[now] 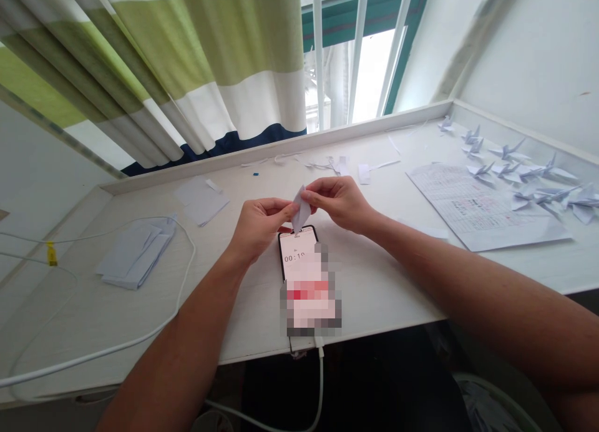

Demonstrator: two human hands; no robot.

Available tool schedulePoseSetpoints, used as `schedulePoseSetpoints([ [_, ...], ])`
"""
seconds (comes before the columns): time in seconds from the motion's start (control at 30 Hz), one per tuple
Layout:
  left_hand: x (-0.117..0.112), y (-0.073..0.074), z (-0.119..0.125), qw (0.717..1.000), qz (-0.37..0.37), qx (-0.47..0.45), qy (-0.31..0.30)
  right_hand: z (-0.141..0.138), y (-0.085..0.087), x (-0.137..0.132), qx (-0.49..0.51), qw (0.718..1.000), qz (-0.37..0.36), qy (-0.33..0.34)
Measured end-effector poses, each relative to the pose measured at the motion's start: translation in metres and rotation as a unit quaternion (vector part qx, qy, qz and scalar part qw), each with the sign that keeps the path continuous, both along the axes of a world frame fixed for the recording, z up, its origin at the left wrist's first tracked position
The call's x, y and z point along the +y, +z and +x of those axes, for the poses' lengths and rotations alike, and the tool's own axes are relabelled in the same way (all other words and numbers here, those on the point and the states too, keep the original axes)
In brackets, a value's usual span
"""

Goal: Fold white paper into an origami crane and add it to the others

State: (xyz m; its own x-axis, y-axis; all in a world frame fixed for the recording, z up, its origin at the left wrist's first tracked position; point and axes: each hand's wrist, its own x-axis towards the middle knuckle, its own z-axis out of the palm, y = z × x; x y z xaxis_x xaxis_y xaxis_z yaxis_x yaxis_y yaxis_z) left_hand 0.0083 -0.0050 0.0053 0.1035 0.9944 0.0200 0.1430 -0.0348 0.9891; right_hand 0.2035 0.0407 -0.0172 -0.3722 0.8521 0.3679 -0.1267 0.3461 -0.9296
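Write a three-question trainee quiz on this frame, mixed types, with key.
1. What do the left grip and right grip hold between them?
2. True or false: the phone lies with its screen facing up.
3. Where are the folded paper birds?
(a) toward the right end of the desk
(b) toward the left end of the desk
(c) on top of the phone

Key:
1. A small folded piece of paper.
2. True.
3. (a)

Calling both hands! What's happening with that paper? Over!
Left hand and right hand both pinching. Diamond-shaped folded white paper held between them. Black-edged rectangular phone close by, nothing visibly blocking.
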Motion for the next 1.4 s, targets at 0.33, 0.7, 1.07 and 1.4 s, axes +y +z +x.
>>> schedulePoseSetpoints([
  [0.33, 0.001, -0.001, -0.003, 1.000, 0.009, -0.007, -0.015, 0.001, 0.001, -0.001, -0.004, 0.999, -0.022, 0.039],
  [0.7, 0.002, -0.003, -0.001, 0.999, 0.000, -0.024, -0.028, 0.000, 0.004, -0.003, 0.003, 1.000, -0.020, 0.016],
  [1.07, 0.000, 0.000, 0.002, 0.999, -0.003, -0.028, -0.020, 0.000, 0.006, -0.004, 0.015, 1.000, -0.007, -0.006],
  [1.4, -0.003, -0.003, 0.008, 0.997, -0.029, -0.049, -0.053, -0.002, 0.006, -0.005, 0.036, 0.998, -0.003, -0.044],
])
